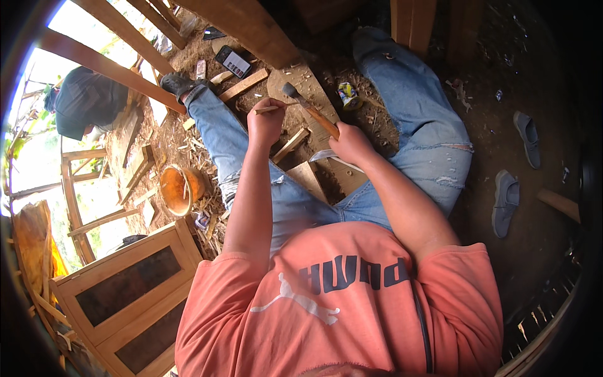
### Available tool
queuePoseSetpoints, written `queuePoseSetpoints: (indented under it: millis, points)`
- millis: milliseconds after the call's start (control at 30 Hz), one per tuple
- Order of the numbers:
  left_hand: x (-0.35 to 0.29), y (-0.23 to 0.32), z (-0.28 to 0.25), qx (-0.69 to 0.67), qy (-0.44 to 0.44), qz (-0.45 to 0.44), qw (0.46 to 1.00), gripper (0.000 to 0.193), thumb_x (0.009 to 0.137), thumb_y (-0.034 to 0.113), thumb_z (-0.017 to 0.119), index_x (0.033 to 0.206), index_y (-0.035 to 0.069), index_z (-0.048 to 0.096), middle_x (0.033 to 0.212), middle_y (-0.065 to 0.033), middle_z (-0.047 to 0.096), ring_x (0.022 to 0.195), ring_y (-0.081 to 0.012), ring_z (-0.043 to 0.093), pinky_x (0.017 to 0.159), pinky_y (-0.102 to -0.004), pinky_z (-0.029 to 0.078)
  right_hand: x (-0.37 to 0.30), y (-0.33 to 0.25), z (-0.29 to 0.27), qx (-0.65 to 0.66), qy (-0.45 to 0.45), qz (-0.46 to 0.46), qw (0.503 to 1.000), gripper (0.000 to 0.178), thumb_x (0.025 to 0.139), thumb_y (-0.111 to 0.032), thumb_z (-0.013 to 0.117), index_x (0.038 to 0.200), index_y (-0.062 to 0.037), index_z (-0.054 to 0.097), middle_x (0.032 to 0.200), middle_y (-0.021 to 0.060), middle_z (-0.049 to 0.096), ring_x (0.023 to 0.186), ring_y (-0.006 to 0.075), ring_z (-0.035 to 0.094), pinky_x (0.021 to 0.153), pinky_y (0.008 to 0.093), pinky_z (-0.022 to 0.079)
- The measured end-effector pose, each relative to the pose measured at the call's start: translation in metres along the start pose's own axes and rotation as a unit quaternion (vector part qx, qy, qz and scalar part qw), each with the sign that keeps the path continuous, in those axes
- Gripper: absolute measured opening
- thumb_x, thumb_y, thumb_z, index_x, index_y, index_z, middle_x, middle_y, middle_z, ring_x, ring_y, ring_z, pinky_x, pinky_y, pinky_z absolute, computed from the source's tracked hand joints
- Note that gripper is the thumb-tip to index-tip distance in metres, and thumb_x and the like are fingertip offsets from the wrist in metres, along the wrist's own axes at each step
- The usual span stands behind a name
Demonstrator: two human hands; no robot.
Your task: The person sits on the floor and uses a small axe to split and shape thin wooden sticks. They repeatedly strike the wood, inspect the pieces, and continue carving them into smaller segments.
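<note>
My right hand (353, 144) is closed around the wooden handle of a tool (321, 120) with a grey metal head; I cannot tell whether it is a hammer or a chisel. The head points up and left, near my left hand (266, 125). That hand is closed in a pinch on a thin wooden stick (267, 109), whose slender end points toward the tool. Both hands are raised between my spread legs, above a long wooden board (320, 94) on the ground. A wood offcut (290, 145) lies below them, beside my leg.
An orange bucket (180, 188) stands left of my leg, among wood shavings. Beyond it are a wooden frame with dark panels (129, 286) and a person in a dark cap (91, 103). A phone (233, 62) lies ahead; grey shoes (505, 202) lie at right. Wooden posts (411, 28) rise in front.
</note>
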State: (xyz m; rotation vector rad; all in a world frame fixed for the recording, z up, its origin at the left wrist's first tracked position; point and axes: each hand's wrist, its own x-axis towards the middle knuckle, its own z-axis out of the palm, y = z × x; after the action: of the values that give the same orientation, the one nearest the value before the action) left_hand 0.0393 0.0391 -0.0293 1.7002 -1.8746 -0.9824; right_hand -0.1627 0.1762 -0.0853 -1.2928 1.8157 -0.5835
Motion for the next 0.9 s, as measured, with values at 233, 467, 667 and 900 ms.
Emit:
queuePoseSetpoints:
  millis: [233,467,667,900]
  points:
    - [0.003,0.001,0.001,-0.033,-0.006,-0.022,0.999,0.007,0.092,0.009,0.074,0.094,0.004,0.078,0.080,-0.0062,0.077,0.072,-0.0125,0.070,0.068,-0.0296,0.056,-0.004,-0.004,-0.001,-0.010,-0.015,-0.009,1.000,0.031,0.094,-0.026,0.069,0.109,0.0015,0.065,0.098,0.0295,0.073,0.097,0.0491,0.071,0.085,0.0576,0.057]
    - [0.005,-0.001,0.000,-0.021,0.002,-0.028,0.999,0.008,0.093,0.012,0.076,0.092,0.004,0.077,0.080,-0.0048,0.077,0.070,-0.0119,0.069,0.067,-0.0293,0.056,-0.001,0.003,0.003,-0.003,0.010,-0.002,1.000,0.029,0.094,-0.026,0.069,0.104,0.0008,0.064,0.097,0.0299,0.073,0.097,0.0497,0.071,0.085,0.0578,0.056]
    - [0.007,-0.006,0.000,-0.025,0.005,-0.026,0.999,0.010,0.094,0.014,0.078,0.091,0.004,0.076,0.079,-0.0048,0.076,0.070,-0.0121,0.069,0.067,-0.0296,0.056,-0.002,-0.008,-0.004,-0.003,-0.031,-0.008,0.999,0.030,0.094,-0.027,0.068,0.107,0.0002,0.066,0.100,0.0295,0.074,0.099,0.0484,0.072,0.087,0.0569,0.057]
    - [0.005,-0.008,0.002,-0.016,0.020,-0.010,1.000,0.010,0.093,0.014,0.078,0.093,0.004,0.076,0.080,-0.0053,0.077,0.070,-0.0125,0.070,0.067,-0.0295,0.056,0.000,0.009,0.008,0.004,0.052,-0.020,0.998,0.028,0.095,-0.024,0.070,0.103,0.0016,0.064,0.091,0.0304,0.071,0.091,0.0508,0.070,0.078,0.0570,0.055]
